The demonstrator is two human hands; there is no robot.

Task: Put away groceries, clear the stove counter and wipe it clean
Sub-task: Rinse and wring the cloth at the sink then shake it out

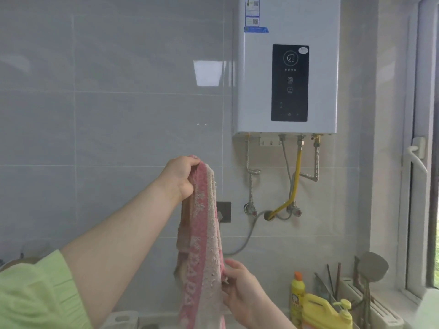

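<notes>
A pale green sleeve (pixel 35 293) fills the lower left corner, and from it the bare left arm reaches up and rightward. The left hand (pixel 181 178) is clamped on the top of a pink-and-cream towel (pixel 204 238), which hangs straight down in the air in front of the grey tiled wall, clear of the counter. A dark wall socket (pixel 225 211) shows just behind the towel's right edge. Lower down, the right hand (pixel 242 290) pinches that same right edge; the two hands are well apart, one above the other. Further right, a white water heater (pixel 256 91) is mounted on the wall with a yellow hose (pixel 297 176) beneath. A slim yellow bottle (pixel 296 298) and a yellow pump jug (pixel 320 314) stand in the lower right corner, beside upright chopsticks (pixel 330 281).
</notes>
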